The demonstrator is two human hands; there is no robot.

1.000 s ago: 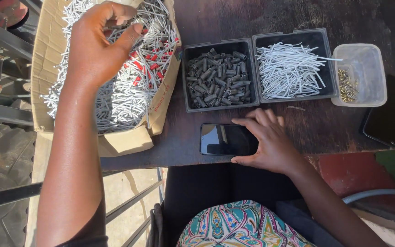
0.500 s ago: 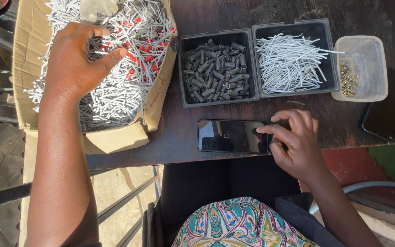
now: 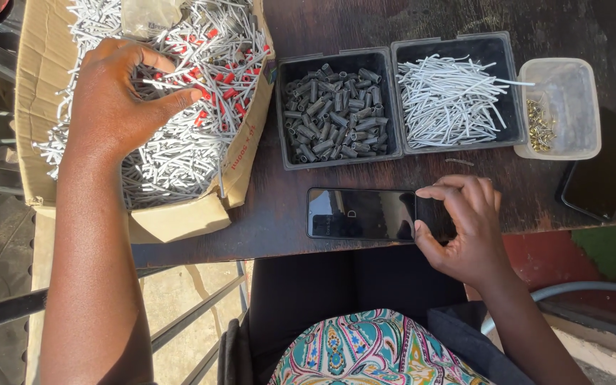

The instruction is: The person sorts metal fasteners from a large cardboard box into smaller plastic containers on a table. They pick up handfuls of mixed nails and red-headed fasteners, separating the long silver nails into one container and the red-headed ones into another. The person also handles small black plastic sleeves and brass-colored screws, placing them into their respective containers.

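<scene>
My left hand (image 3: 119,100) reaches into a cardboard box (image 3: 180,217) full of thin grey wire pieces (image 3: 180,150), some with red tips, and pinches a few of them between thumb and fingers. My right hand (image 3: 465,228) rests at the right end of a black phone (image 3: 361,214) lying flat near the front edge of the dark wooden table (image 3: 336,28), thumb and fingers around its end.
Behind the phone sit two black trays: one with small grey sleeves (image 3: 336,107), one with white wire pieces (image 3: 450,100). A clear tub (image 3: 565,107) with small brass parts stands at the right, beside a dark flat device (image 3: 607,178). My patterned clothing (image 3: 372,353) shows below.
My right hand slid rightward along the phone to its right end. My left hand shifted lower in the box and closed on wire pieces.
</scene>
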